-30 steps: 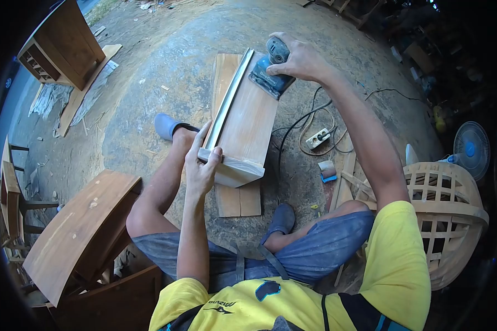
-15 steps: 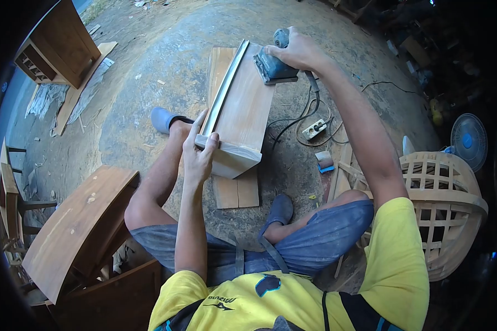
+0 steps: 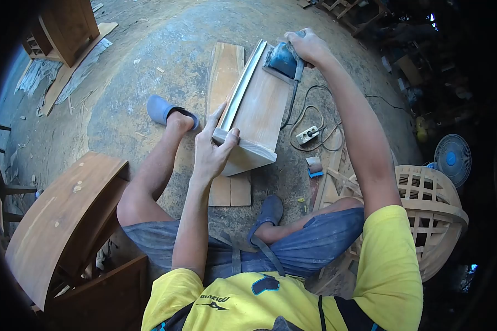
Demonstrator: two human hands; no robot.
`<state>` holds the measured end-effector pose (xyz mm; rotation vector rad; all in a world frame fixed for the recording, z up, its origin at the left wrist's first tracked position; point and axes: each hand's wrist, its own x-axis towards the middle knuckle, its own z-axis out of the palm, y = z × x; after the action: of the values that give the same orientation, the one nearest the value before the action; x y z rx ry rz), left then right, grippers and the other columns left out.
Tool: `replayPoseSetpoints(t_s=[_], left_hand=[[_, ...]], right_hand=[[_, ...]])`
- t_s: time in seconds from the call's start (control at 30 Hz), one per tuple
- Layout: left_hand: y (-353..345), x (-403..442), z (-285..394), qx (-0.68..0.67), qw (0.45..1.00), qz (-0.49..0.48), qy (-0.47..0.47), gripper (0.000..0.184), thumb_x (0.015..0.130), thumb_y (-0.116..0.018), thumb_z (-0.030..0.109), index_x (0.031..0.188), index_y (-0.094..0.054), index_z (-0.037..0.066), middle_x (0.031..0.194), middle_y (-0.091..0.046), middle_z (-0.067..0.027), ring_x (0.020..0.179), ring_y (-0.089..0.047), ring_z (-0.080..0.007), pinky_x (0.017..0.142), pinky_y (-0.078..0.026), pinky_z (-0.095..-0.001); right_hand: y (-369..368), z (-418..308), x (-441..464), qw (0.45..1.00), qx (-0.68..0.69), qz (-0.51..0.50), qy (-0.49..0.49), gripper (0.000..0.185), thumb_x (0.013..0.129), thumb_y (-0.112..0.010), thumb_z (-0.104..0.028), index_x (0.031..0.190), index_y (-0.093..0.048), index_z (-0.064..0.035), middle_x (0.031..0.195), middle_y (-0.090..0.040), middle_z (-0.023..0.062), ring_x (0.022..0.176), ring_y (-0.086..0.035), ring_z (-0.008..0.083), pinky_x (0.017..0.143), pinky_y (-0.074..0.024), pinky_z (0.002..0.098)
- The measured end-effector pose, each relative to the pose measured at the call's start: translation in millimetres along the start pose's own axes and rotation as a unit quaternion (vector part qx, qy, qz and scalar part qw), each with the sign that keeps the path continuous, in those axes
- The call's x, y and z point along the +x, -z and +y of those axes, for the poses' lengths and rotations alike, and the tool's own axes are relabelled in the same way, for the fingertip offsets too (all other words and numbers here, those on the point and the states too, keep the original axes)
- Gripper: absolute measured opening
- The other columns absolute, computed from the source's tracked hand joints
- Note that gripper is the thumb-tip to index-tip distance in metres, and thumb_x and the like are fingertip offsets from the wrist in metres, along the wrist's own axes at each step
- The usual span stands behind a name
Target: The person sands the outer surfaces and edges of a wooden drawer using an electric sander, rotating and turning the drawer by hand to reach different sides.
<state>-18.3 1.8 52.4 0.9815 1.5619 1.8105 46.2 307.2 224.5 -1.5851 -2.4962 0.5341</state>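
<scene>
A wooden drawer (image 3: pixel 263 113) rests on its side across boards on the floor, with a pale metal slide rail (image 3: pixel 245 85) running along its upper face. My left hand (image 3: pixel 212 151) grips the drawer's near left corner, thumb on top and fingers along the left side. At the far end, my right hand (image 3: pixel 309 48) is wrapped round a blue electric sander (image 3: pixel 283 59). The sander's pad lies flat on the drawer side, close beside the rail. Its cord (image 3: pixel 294 102) hangs down to the right of the drawer.
A power strip (image 3: pixel 307 134) and looped cable lie right of the drawer, near a piece of sandpaper (image 3: pixel 314 165). A curved wooden lattice frame (image 3: pixel 425 215) and a fan (image 3: pixel 453 160) stand at the right. Wooden furniture (image 3: pixel 66 215) occupies the left side; a cabinet (image 3: pixel 66 33) stands behind.
The sander has moved from overhanging the drawer's right edge to lying flat beside the rail. The drawer appears slightly further right in view, my left hand still on its corner.
</scene>
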Motion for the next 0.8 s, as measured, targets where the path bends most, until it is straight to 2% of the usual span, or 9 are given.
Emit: replayPoseSetpoints(t_s=[0.03, 0.1, 0.17, 0.23, 0.43, 0.5, 0.53, 0.7, 0.8], left_hand=[[1.0, -0.7, -0.3, 0.016, 1.0, -0.006, -0.003, 0.066, 0.1, -0.069, 0.02, 0.161, -0.051, 0.003, 0.102, -0.073, -0.0067, 0.095, -0.066, -0.0119, 0.094, -0.052, -0.0288], [2.8, -0.7, -1.7, -0.006, 0.999, -0.017, 0.032, 0.066, 0.099, -0.071, 0.021, 0.16, -0.051, 0.002, 0.105, -0.074, -0.0095, 0.097, -0.067, -0.0132, 0.096, -0.053, -0.0306], [2.7, 0.2, 0.3, -0.005, 1.0, -0.019, 0.018, 0.066, 0.099, -0.072, 0.021, 0.159, -0.052, 0.001, 0.11, -0.075, -0.0127, 0.1, -0.068, -0.0147, 0.098, -0.053, -0.0309], [1.6, 0.1, -1.8, -0.007, 1.0, -0.01, 0.01, 0.067, 0.099, -0.072, 0.023, 0.158, -0.052, 0.001, 0.112, -0.075, -0.0152, 0.103, -0.068, -0.0156, 0.1, -0.052, -0.0321], [2.4, 3.5, -18.8, 0.028, 0.998, -0.006, -0.052, 0.066, 0.103, -0.065, 0.034, 0.16, -0.051, 0.004, 0.097, -0.071, -0.012, 0.092, -0.064, -0.0159, 0.093, -0.051, -0.032], [4.4, 2.1, -10.7, 0.016, 0.999, -0.013, -0.031, 0.071, 0.101, -0.067, 0.039, 0.157, -0.051, -0.001, 0.136, -0.07, -0.0289, 0.123, -0.07, -0.0364, 0.109, -0.05, -0.0421], [6.2, 1.1, -6.1, 0.005, 1.0, -0.026, -0.005, 0.071, 0.102, -0.067, 0.04, 0.158, -0.051, 0.0, 0.135, -0.07, -0.0292, 0.123, -0.07, -0.0369, 0.108, -0.05, -0.0427], [1.9, 4.6, -18.1, 0.043, 0.995, 0.017, -0.094, 0.071, 0.101, -0.068, 0.039, 0.158, -0.051, 0.0, 0.126, -0.073, -0.0298, 0.114, -0.074, -0.0367, 0.103, -0.052, -0.043], [6.1, 2.0, -7.5, -0.001, 1.0, -0.026, -0.008, 0.071, 0.099, -0.07, 0.035, 0.158, -0.051, 0.001, 0.111, -0.076, -0.0306, 0.107, -0.076, -0.0367, 0.1, -0.053, -0.0424]], right_hand=[[-6.5, 1.3, 20.8, 1.0, -0.005, -0.002, 0.001, 0.088, 0.099, -0.057, -0.058, 0.151, -0.044, 0.0109, 0.107, -0.076, 0.0252, 0.073, -0.077, 0.0271, 0.068, -0.0625, 0.0383], [-13.1, -5.5, 38.7, 0.997, -0.007, 0.074, -0.035, 0.08, 0.099, -0.057, -0.057, 0.139, -0.05, 0.0115, 0.074, -0.07, 0.0139, 0.054, -0.066, 0.0222, 0.047, -0.0504, 0.0358], [-13.4, -14.8, 29.4, 0.997, -0.037, 0.07, -0.022, 0.077, 0.101, -0.055, -0.057, 0.136, -0.053, 0.011, 0.076, -0.071, 0.0147, 0.056, -0.068, 0.0235, 0.048, -0.0515, 0.0363], [-7.7, -27.9, -2.1, 0.997, -0.055, 0.015, -0.045, 0.085, 0.102, -0.049, -0.054, 0.148, -0.041, 0.0172, 0.103, -0.075, 0.0259, 0.076, -0.076, 0.0267, 0.072, -0.0616, 0.0397], [-22.2, -27.6, -84.4, 0.995, -0.089, 0.047, 0.005, 0.087, 0.105, -0.046, -0.054, 0.158, -0.032, 0.0135, 0.127, -0.069, 0.0385, 0.118, -0.072, 0.0465, 0.106, -0.0544, 0.0497], [-20.9, -35.2, -122.1, 0.994, -0.099, 0.036, 0.014, 0.087, 0.105, -0.046, -0.054, 0.158, -0.032, 0.0133, 0.128, -0.068, 0.04, 0.123, -0.068, 0.0505, 0.112, -0.0502, 0.0508], [-20.2, -40.0, -140.3, 0.994, -0.106, 0.021, 0.023, 0.087, 0.105, -0.046, -0.055, 0.158, -0.031, 0.0132, 0.129, -0.067, 0.0415, 0.127, -0.064, 0.0545, 0.117, -0.046, 0.0519], [-17.0, -40.0, -142.4, 0.995, -0.099, 0.015, 0.029, 0.083, 0.106, -0.047, -0.054, 0.156, -0.035, 0.0117, 0.13, -0.065, 0.0428, 0.126, -0.066, 0.0518, 0.114, -0.0482, 0.0513], [-20.5, -25.5, -71.5, 0.993, -0.103, 0.051, 0.016, 0.086, 0.105, -0.048, -0.057, 0.154, -0.037, 0.0129, 0.124, -0.07, 0.0391, 0.107, -0.076, 0.0452, 0.1, -0.0573, 0.0493]])
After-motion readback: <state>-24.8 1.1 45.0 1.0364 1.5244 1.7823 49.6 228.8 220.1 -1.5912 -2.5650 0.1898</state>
